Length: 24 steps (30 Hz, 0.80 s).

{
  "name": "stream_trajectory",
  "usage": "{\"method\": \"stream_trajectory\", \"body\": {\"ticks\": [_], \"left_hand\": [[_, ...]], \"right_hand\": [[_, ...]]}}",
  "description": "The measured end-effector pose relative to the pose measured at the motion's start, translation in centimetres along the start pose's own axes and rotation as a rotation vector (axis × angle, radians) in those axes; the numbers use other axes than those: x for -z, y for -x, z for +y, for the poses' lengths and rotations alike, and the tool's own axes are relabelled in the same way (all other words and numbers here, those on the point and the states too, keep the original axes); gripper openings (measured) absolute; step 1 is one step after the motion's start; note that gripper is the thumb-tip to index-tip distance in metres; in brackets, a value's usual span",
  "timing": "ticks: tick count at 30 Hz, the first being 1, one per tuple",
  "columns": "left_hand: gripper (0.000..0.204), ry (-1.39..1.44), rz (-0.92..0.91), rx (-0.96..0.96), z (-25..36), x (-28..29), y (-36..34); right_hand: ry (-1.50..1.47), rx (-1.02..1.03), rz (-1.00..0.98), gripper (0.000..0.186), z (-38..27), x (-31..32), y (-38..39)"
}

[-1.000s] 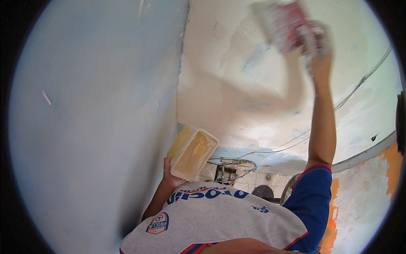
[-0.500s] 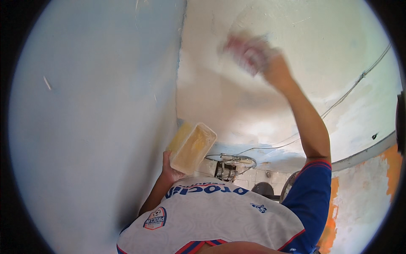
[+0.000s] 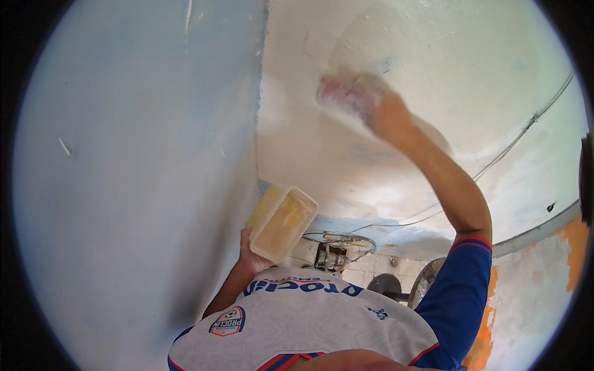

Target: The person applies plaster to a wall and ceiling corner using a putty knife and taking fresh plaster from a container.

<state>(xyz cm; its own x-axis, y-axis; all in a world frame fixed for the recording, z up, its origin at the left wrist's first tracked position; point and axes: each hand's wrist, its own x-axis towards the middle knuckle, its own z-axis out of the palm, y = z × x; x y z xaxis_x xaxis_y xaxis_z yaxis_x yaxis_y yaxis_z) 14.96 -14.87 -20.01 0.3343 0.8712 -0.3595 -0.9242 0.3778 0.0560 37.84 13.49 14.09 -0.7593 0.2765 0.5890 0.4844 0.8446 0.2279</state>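
My left hand is closed on the lower left end of a rectangular plastic tub, tilted so that its opening faces up. Whitish and yellowish residue smears the inside of the tub. Up on the pale wall, my right hand is stretched out and blurred by motion. It grips a red-and-white wad, whose exact kind the blur hides. The wad is against or close to the wall's patchy, whitish surface; contact cannot be told.
A bluish wall meets the pale one in a corner on my left. A thin cable runs along the pale wall. Low down are a coil of wire, a dark round seat-like disc and tiles. Orange paint peels at the right.
My right hand and the wad have shifted slightly down and left across the wall. My left hand and the tub have moved down only a little.
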Motion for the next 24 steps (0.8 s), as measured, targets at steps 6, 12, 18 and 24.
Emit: {"method": "stream_trajectory", "body": {"ticks": [6, 12, 18, 24], "left_hand": [[0.077, -0.039, 0.048, -0.047, -0.2, 0.0, 1.6], [0.078, -0.076, 0.043, -0.054, -0.2, 0.4, 1.8], [0.077, -0.03, 0.016, -0.037, 0.3, 1.7, 2.3], [0.079, -0.07, -0.002, 0.007, 0.2, -0.1, 1.5]], "right_hand": [[-0.165, -0.358, 0.579, 0.018, -0.6, 11.2, -4.8], [0.107, 0.066, 0.19, 0.027, -0.9, 2.4, -0.9], [-0.253, -0.408, 0.635, 0.023, -0.9, 10.3, -4.1], [0.289, 0.1, 0.165, 0.042, -0.6, 0.4, 0.5]]}}
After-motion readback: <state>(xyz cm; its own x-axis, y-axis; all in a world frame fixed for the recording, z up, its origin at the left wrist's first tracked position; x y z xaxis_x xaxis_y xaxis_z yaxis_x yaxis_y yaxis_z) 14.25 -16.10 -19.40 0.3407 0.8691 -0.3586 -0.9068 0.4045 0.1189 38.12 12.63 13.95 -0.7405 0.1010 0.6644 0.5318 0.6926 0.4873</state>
